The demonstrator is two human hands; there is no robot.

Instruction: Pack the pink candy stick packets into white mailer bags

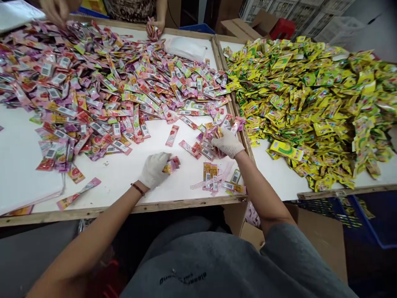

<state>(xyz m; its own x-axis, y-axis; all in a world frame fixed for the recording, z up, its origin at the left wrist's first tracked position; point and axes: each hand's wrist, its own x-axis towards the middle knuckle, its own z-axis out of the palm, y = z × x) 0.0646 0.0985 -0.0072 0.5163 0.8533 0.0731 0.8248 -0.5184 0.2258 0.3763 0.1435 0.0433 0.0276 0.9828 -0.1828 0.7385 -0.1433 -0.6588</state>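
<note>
In a white glove, my left hand (155, 169) is closed around a few stick sachets (172, 164), whose orange and red ends poke out past the fingers. My right hand (228, 143), gloved too, reaches into a small cluster of pink and purple stick sachets (206, 150) beside the wooden divider; its fingers touch them, and whether it grips one is hidden. A single pink sachet (172, 135) lies between the two hands on the white tabletop (124, 182). Close to my right forearm are orange sachets (210, 176) under clear pink-striped strips (198, 184).
A large heap of pink, red and green sachets (93, 82) covers the table's far left. Right of the wooden divider (240, 116) rises a heap of yellow packets (310, 99). Across the table, another person's hand (155, 29) holds sachets. White sheets (27, 157) lie at left.
</note>
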